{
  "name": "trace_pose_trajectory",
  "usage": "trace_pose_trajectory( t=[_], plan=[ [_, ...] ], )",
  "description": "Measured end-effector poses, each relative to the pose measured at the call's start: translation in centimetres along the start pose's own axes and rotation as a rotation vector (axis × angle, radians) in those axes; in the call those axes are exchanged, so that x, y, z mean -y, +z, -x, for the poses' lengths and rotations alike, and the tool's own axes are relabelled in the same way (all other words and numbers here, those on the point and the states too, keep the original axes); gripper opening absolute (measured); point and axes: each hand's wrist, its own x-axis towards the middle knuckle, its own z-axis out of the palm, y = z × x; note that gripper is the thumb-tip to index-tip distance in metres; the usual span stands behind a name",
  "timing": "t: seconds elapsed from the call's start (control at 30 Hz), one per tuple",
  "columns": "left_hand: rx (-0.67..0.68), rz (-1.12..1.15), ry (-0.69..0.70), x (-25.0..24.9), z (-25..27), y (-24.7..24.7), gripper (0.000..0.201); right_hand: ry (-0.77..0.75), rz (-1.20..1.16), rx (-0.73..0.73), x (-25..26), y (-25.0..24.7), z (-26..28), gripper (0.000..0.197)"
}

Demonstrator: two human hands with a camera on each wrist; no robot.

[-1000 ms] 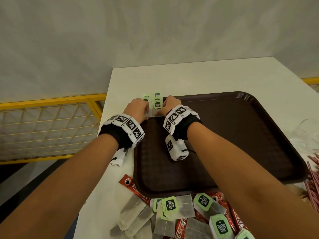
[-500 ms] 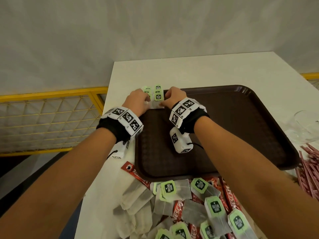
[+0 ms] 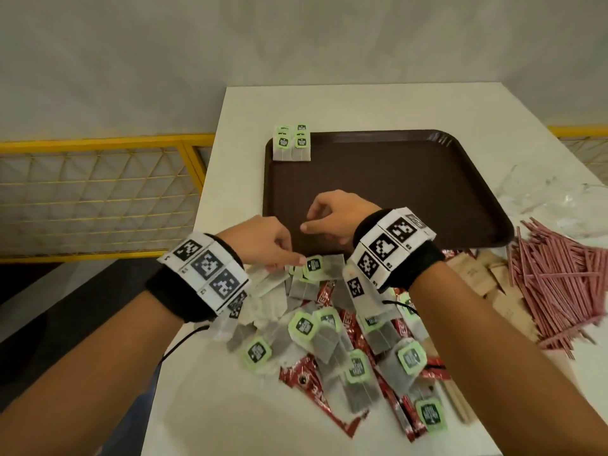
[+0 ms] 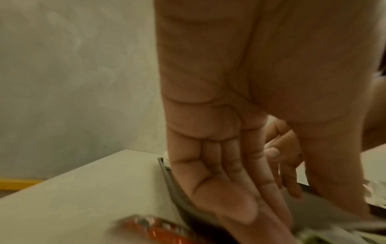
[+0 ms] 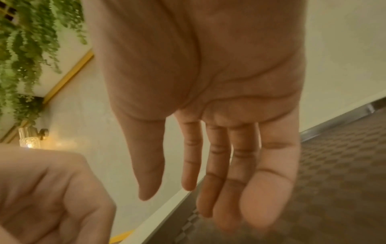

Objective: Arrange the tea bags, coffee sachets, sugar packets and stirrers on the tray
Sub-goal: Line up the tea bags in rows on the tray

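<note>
Two hands at the tray's near edge

Two hands work just above the heap of tea bags. The left hand (image 3: 263, 240) reaches down with fingers extended, its fingertips (image 3: 301, 259) touching a green-tagged tea bag (image 3: 314, 266) at the top of the heap; whether it pinches the tag cannot be told. The right hand (image 3: 335, 215) hovers over the near edge of the brown tray (image 3: 411, 192), fingers relaxed and slack, holding nothing.

Grey paper tea bags with green tags lie jumbled with red coffee sachets (image 3: 304, 378) on the white table (image 3: 250, 419), just off the tray's near edge. Two neat stacks of tea bags (image 3: 292, 148) sit in the tray's far left corner, tags overhanging its rim. Brown sugar packets (image 3: 483, 278) and a pile of pink stirrers (image 3: 556, 284) lie off the tray's near right corner.
</note>
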Motion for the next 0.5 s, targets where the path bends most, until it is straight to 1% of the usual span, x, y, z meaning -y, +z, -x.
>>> trace_pose_trajectory(
  t=[0.1,0.2,0.3,0.4,0.5],
  plan=[
    [-0.075,-0.017,-0.05,-0.6,0.6,2.2,0.052,0.071,0.065,-0.058,-0.9,0.3,2.0,0.026],
    [-0.149,-0.068,-0.136,-1.2,0.6,3.4,0.058,0.163,0.127,-0.112,-1.6,0.4,3.4,0.033],
    [-0.176,-0.099,-0.174,-2.0,0.6,4.1,0.058,0.249,0.176,-0.135,-2.5,0.7,4.4,0.035],
    [-0.19,-0.15,-0.192,-2.7,0.5,4.4,0.057,0.306,0.251,-0.157,-3.1,1.4,5.1,0.029],
    [-0.195,-0.176,-0.194,-3.2,0.2,4.5,0.054,0.319,0.285,-0.205,-3.1,2.1,5.3,0.022]
  ],
)
